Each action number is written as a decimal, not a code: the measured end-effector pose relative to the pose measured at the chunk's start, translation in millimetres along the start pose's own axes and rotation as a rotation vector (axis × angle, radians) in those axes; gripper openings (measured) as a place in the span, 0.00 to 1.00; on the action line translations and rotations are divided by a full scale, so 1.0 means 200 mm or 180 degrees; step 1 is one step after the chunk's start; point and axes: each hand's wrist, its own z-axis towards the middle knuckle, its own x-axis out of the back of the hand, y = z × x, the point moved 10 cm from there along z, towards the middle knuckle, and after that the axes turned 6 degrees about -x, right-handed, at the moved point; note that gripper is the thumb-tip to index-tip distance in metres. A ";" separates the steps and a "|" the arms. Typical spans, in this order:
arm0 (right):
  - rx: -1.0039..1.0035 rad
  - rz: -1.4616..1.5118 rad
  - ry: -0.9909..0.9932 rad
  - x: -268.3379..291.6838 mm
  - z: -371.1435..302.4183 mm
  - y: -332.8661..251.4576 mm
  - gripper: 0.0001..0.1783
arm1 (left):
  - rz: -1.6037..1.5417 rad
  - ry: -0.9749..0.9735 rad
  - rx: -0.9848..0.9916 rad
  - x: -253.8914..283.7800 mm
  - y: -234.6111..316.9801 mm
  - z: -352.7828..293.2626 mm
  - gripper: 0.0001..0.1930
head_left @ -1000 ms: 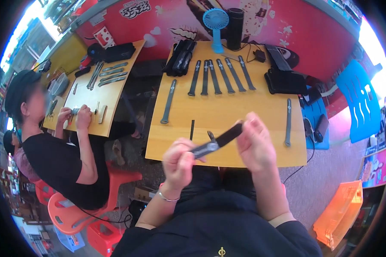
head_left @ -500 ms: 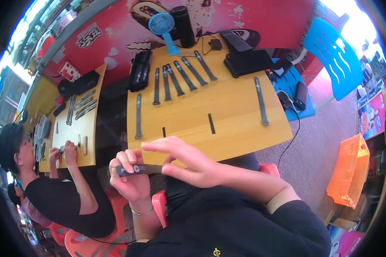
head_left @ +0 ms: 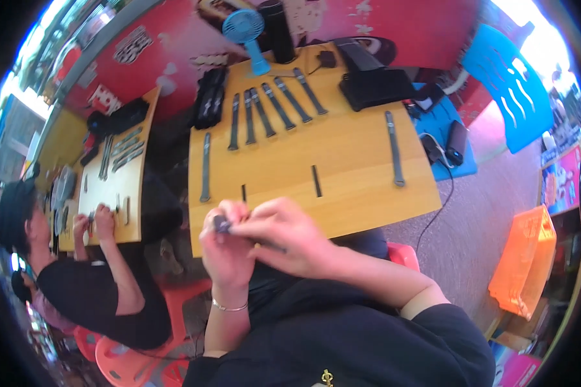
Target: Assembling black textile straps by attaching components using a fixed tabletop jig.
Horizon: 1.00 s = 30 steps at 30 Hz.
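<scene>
A dark grey strap (head_left: 222,224) is coiled or bent between my hands above the table's front edge. My left hand (head_left: 228,258) is closed round it, with a bracelet at that wrist. The fingertips of my right hand (head_left: 294,233) press on the same strap from the right, and a dark tail of it shows under that palm. Most of the strap is hidden by my fingers. Several similar straps (head_left: 259,113) lie fanned out on the wooden table (head_left: 265,171). One more strap (head_left: 206,169) lies at the left and another (head_left: 394,151) near the right edge.
Two short black strips (head_left: 316,181) lie near the front. A bundle of black straps (head_left: 209,100), a blue fan (head_left: 244,29), a black cylinder (head_left: 277,32) and a black pouch (head_left: 377,88) stand farther back. At left a co-worker (head_left: 84,290) sits at another table. An orange crate (head_left: 523,261) stands right.
My left hand has moved right and turned, so the strap now points toward me. My right hand has closed in on it. The view has shifted slightly.
</scene>
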 end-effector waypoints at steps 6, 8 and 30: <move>-0.0596 0.0127 -0.0025 0.09 -0.01 0.07 0.21 | 0.1307 -0.0166 -0.0608 0.01 0.06 -0.05 0.08; -0.0633 0.0229 -0.0072 0.06 -0.02 0.08 0.22 | 0.2837 -0.0662 -0.0840 -0.07 0.08 -0.08 0.06; -0.2058 0.3979 0.2766 0.83 -0.22 0.71 0.03 | -0.0898 -0.0694 -0.0462 0.02 0.20 0.12 0.09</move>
